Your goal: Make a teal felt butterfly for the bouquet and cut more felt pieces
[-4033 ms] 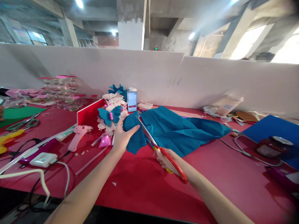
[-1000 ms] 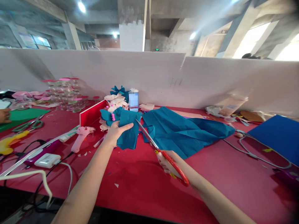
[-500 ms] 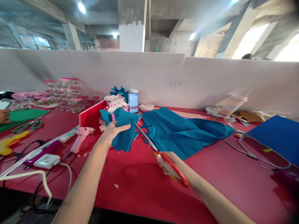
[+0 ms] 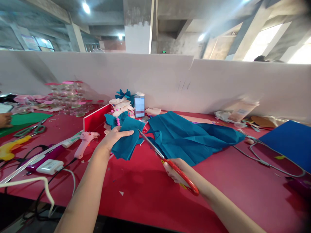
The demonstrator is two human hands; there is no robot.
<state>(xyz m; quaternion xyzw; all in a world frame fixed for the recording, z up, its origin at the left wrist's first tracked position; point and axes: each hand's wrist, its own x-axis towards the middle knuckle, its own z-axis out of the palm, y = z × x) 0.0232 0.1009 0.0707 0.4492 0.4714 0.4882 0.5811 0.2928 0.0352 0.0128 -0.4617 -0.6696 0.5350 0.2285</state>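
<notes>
My left hand (image 4: 112,138) grips a cut-off piece of teal fabric (image 4: 126,139) and holds it up above the red table (image 4: 145,187). My right hand (image 4: 176,171) is closed round the red handles of long scissors (image 4: 167,160), whose blades point up-left toward that piece. A large crumpled sheet of teal fabric (image 4: 191,137) lies on the table just behind the scissors, apart from the held piece.
A pink glue gun (image 4: 85,140), cables and a white adapter (image 4: 50,166) lie at left. A red box (image 4: 94,120) with fabric flowers, a phone (image 4: 139,106), green scissors (image 4: 30,129), a blue sheet (image 4: 289,139) and a white partition (image 4: 218,84) surround the spot. Another person's hand (image 4: 5,119) shows far left.
Four seconds ago the scissors were cutting into the fabric. The piece is now separate, and my left hand has drawn it down and left, away from the large sheet.
</notes>
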